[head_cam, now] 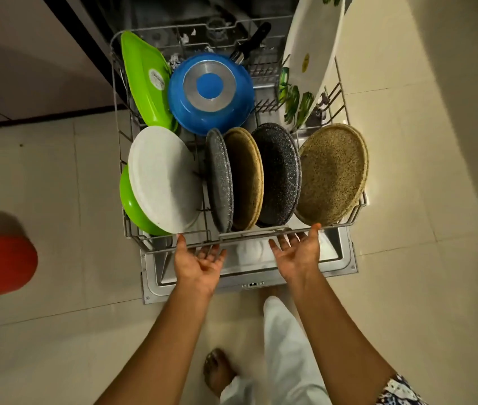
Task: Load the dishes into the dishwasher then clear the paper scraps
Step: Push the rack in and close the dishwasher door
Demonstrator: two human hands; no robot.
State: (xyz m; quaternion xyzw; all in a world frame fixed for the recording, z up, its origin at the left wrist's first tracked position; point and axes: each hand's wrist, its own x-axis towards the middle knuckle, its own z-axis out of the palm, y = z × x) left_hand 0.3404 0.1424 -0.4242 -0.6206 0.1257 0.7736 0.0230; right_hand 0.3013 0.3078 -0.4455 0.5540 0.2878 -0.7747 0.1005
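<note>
Where hands [199,263] spread, rack [243,232] just beyond.

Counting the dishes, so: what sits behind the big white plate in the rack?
A green dish leans behind the white plate; only its lower edge shows, the rest is covered.

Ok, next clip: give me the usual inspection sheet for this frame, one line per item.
Surface: pale tiled floor; dishwasher door folded down, wire rack pulled out over it.
Job's things: blue pan upside down, green tray, white plate, speckled grey and tan plates on edge, leaf-print platter standing at the right rear.
Clutter: paper scraps at the back of the rack.
Hands: left hand and right hand open, palms up, at the rack's front rail.
Cables: nothing seen.
Surroundings: red object at left, blurred; bare foot below.
</note>
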